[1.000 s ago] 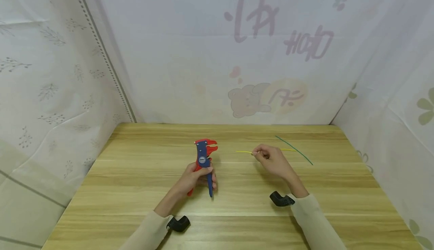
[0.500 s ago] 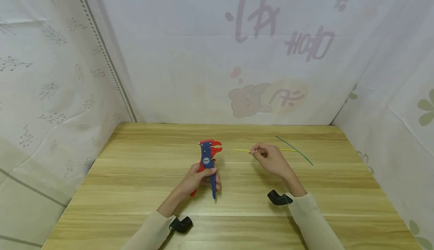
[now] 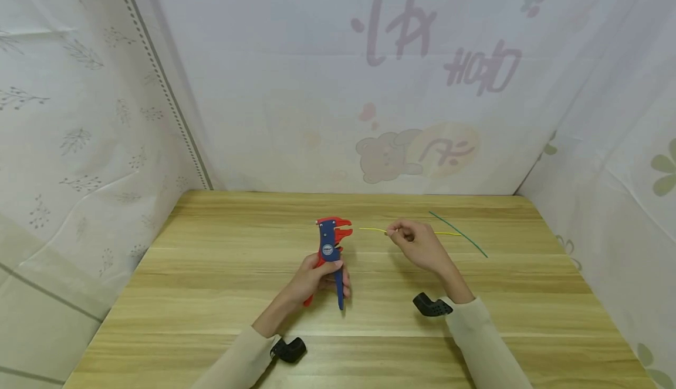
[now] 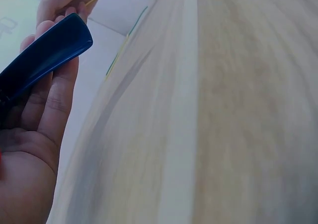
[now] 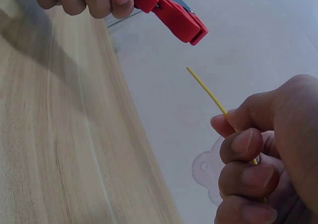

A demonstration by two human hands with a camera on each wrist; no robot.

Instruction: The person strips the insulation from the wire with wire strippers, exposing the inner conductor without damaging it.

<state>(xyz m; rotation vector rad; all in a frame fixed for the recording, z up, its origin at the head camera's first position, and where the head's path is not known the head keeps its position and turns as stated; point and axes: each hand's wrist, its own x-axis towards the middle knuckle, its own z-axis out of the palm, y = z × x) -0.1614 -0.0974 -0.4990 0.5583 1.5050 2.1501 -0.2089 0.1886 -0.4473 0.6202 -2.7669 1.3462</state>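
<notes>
My left hand (image 3: pixel 311 277) grips the blue and red wire stripper (image 3: pixel 327 239), fingers round its handles and thumb across the blue one. The tool stands with its red jaws apart and facing right. To its right, my right hand (image 3: pixel 419 245) pinches a yellow wire (image 5: pixel 206 90) between thumb and forefinger. The wire's free end points left at the jaws, with a small gap between in the head view. In the right wrist view the wire runs back under the curled fingers, which hide part of it.
A green wire (image 3: pixel 472 242) lies slanted on the wooden table (image 3: pixel 222 271) at the right. Another yellow length of wire (image 3: pixel 448 234) lies there, meeting the green one. Patterned cloth (image 3: pixel 296 113) hangs behind the table and at both sides.
My left hand has moved right with the wire stripper. My right hand has shifted slightly left and the wire tip has risen a little, narrowing the gap between wire and jaws.
</notes>
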